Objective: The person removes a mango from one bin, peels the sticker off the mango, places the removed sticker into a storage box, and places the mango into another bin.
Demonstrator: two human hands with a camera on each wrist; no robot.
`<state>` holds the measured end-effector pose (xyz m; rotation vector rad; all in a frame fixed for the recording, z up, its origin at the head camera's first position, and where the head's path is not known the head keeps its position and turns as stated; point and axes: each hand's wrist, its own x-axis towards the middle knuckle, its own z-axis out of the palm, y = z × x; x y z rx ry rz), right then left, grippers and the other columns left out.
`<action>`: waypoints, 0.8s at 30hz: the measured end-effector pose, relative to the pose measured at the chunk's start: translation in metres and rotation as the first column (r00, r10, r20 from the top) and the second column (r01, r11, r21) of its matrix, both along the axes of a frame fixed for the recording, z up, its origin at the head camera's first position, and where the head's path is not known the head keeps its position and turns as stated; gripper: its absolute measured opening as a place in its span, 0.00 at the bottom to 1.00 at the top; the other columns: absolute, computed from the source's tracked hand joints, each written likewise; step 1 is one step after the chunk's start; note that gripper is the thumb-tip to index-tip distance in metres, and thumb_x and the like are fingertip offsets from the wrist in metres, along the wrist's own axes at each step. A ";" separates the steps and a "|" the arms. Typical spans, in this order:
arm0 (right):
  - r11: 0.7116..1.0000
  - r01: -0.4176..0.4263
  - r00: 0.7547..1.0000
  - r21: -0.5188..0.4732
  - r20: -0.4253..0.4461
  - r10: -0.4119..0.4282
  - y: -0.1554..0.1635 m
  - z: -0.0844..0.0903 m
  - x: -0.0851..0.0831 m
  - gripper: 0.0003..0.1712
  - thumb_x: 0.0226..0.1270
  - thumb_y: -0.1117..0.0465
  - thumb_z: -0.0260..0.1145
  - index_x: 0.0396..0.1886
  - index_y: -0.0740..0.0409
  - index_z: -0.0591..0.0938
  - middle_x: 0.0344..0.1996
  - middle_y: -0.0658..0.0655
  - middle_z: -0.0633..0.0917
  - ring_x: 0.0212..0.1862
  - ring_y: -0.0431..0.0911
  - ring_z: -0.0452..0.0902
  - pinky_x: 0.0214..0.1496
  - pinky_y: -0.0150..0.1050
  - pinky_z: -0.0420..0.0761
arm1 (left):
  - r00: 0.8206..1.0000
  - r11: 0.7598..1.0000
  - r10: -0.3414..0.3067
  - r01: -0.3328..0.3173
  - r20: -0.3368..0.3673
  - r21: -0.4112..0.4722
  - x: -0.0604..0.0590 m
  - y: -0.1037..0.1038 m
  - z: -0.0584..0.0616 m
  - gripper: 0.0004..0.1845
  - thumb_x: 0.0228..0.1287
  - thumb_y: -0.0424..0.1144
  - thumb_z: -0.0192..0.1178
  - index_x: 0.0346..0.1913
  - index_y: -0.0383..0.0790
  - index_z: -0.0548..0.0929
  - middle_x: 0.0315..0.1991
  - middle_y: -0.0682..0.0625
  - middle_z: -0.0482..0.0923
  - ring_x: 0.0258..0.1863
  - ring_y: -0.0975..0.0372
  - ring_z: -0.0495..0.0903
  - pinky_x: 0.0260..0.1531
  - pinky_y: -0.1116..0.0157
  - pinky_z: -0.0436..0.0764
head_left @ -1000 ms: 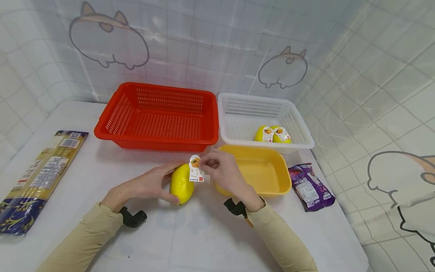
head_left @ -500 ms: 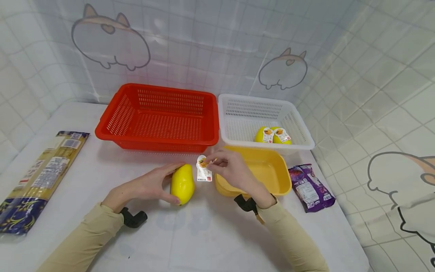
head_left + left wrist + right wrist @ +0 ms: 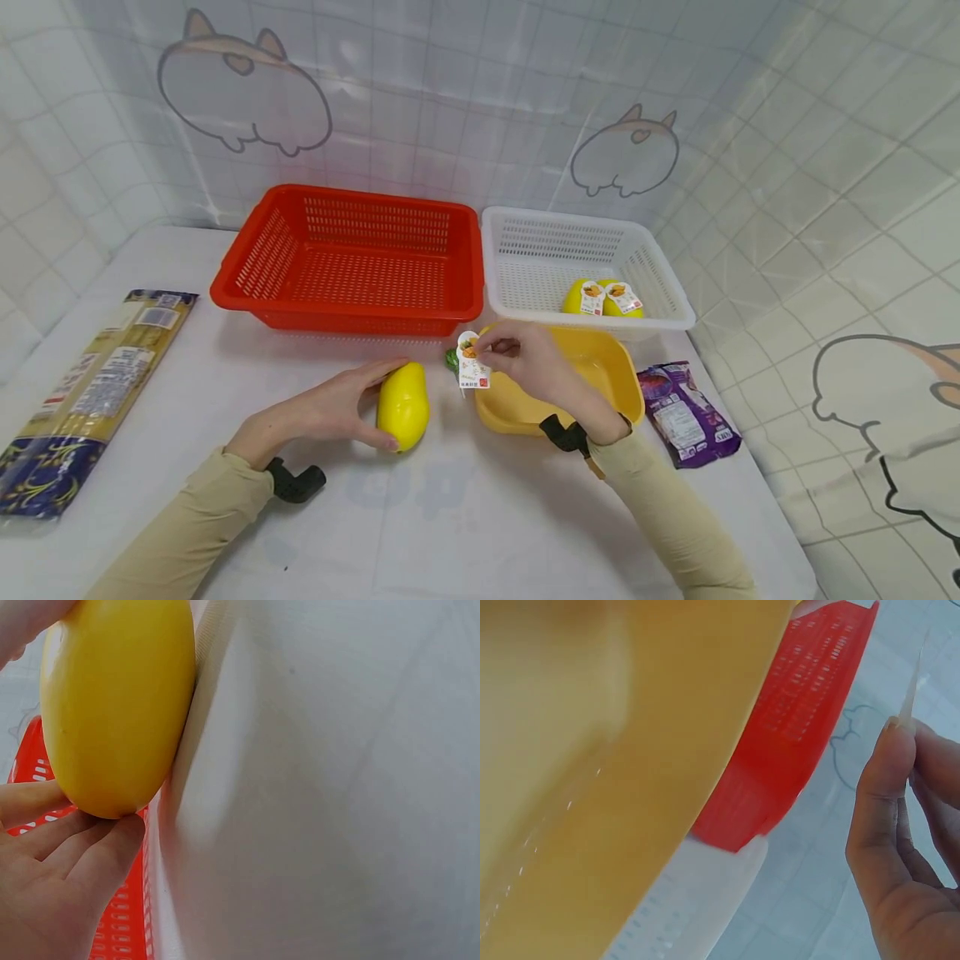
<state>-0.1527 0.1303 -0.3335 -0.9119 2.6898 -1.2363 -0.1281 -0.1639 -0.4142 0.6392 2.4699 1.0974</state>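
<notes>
In the head view my left hand [image 3: 330, 408] curls thumb and fingers round a yellow mango [image 3: 403, 408] on the white table. The left wrist view shows the fingertips at one end of the mango [image 3: 120, 705] and a digit at the other. My right hand [image 3: 534, 360] pinches a white label [image 3: 473, 373] with a fruit picture, held to the right of the mango by the yellow tub's near-left corner. Edge-on in the right wrist view, the label [image 3: 913, 686] rises from between thumb and finger. A small green thing [image 3: 452, 359] shows behind the label.
The yellow tub [image 3: 603, 387] stands under my right forearm. Behind it a white basket [image 3: 525, 271] holds two labelled yellow fruits [image 3: 573, 296]. A red basket [image 3: 360, 275] stands at the back. Long packets [image 3: 105, 383] lie left, a purple packet [image 3: 682, 417] right.
My right hand has moved right with the label, away from the mango and toward the yellow tub. The small green thing has come into sight. My left hand stays on the mango.
</notes>
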 end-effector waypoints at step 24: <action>0.973 0.015 0.989 0.229 0.140 -0.048 0.031 -0.006 -0.034 0.04 0.60 0.65 0.75 0.33 0.54 0.87 0.28 0.51 0.84 0.29 0.45 0.77 0.32 0.34 0.80 | 1.000 1.000 -0.010 0.010 0.026 0.009 0.000 0.001 0.001 0.65 0.40 0.58 0.81 0.79 0.42 0.55 0.77 0.46 0.58 0.74 0.50 0.62 0.74 0.49 0.62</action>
